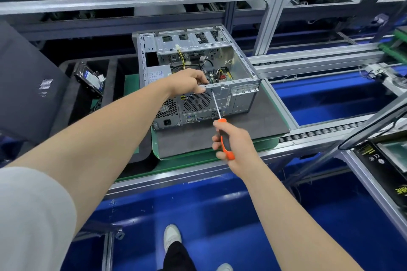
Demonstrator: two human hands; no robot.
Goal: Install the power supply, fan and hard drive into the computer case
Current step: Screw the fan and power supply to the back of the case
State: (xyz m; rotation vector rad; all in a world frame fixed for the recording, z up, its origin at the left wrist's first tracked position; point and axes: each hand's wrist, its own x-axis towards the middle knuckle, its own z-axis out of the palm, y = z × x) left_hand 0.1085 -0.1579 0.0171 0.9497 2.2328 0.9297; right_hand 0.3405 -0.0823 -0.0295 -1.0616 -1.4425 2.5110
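Presently, right hand (233, 141) is gripping the tilted screwdriver (217, 105), left hand (189, 82) clasping the computer case (242, 66) — tip risking skidding onto the fan (196, 101).

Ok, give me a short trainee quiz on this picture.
1. Fill in: the blue-labelled hard drive lies in the black foam tray to the ____ of the open grey metal computer case.
2. True or false: the right hand holds the orange-and-black-handled screwdriver, tip against the case's rear panel.
3. The left hand grips: A the case's upper rear edge; B the hard drive; C the screwdriver.
Key: 1 left; 2 true; 3 A.
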